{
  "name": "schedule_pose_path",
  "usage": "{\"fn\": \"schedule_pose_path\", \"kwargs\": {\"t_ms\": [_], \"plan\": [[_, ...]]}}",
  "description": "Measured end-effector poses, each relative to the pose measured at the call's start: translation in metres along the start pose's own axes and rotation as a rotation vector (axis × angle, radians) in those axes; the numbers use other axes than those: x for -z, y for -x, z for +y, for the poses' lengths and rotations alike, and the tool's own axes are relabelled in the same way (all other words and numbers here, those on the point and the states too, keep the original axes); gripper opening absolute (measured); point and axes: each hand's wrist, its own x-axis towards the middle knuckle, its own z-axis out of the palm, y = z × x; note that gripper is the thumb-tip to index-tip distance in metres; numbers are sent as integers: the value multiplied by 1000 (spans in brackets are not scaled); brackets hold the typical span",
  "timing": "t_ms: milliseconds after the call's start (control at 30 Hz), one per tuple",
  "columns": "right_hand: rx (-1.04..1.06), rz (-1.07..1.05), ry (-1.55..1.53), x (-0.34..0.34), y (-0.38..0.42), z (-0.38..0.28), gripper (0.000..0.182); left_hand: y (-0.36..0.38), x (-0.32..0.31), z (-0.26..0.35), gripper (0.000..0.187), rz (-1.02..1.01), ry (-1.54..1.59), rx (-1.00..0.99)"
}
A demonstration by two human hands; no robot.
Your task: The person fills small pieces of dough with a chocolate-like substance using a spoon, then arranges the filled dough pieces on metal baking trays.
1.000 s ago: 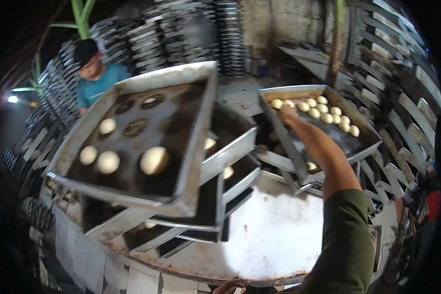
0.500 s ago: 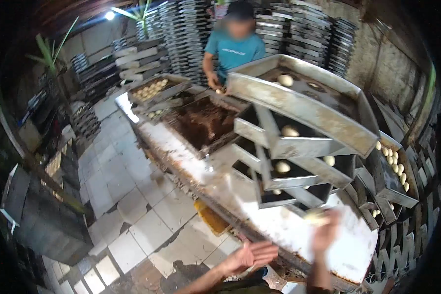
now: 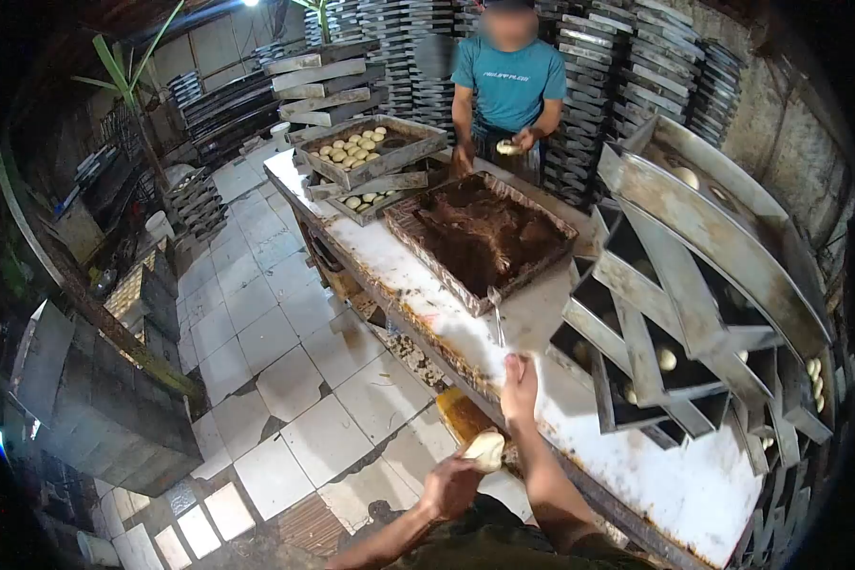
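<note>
In my left hand [image 3: 451, 486], low in the middle of the view, is a flattened piece of pale dough [image 3: 485, 450], held by its edge. My right hand [image 3: 520, 385] reaches over the near table edge with its fingers stretched forward. Its fingertips are at the handle end of a metal spoon [image 3: 499, 321], with no clear grip on it. The spoon rests against the near corner of a large tray [image 3: 437, 263]. A dark brown mass [image 3: 484, 223] lies in that tray.
Across the table [image 3: 579, 404], a person [image 3: 509, 81] in a teal shirt holds a dough piece [image 3: 509, 147]. Criss-crossed metal trays [image 3: 674, 313] with dough balls stand at the right. Another tray [image 3: 389, 157] of dough balls is at the far left end. Tray stacks line the wall.
My right hand has moved away from the stacked trays toward the spoon. The dough, earlier blurred at my right hand, is now in my left. The view has turned left.
</note>
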Motion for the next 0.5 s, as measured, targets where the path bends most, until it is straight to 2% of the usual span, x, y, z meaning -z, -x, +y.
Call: {"fn": "schedule_pose_path", "kwargs": {"t_ms": [33,67,100,133,167,233,267,300,333,367,433,467,500], "plan": [[202,121,222,-13,-33,32,31,-10,-9,22,53,-151,-102,-11],[201,112,219,-30,-62,51,31,-29,9,32,53,-95,-48,1],[301,152,405,-44,-83,64,32,-42,-2,47,53,-33,10,17],[392,181,599,-50,-92,80,32,-53,-15,55,50,75,-100,-80],[388,172,599,-53,-101,90,32,-68,-7,62,42,173,-154,-84],[142,64,195,-51,-95,114,24,-101,3,77,36,263,-465,-141],[44,104,248,-50,-77,76,18,-111,3,82,36,276,-462,-129],[-34,141,296,-55,-68,30,13,-129,1,90,36,315,-614,-138],[298,161,360,-58,-68,38,10,-144,-1,96,35,353,-761,-137],[225,28,415,-68,-66,10,5,-151,-9,103,34,350,-853,5],[313,-93,546,-84,-100,-11,10,-172,0,92,37,77,-612,-126],[71,-135,663,-96,-129,-44,14,-181,-12,112,44,36,-455,8],[204,-185,687,-105,-157,-44,15,-186,-23,138,51,49,-441,123]]}}
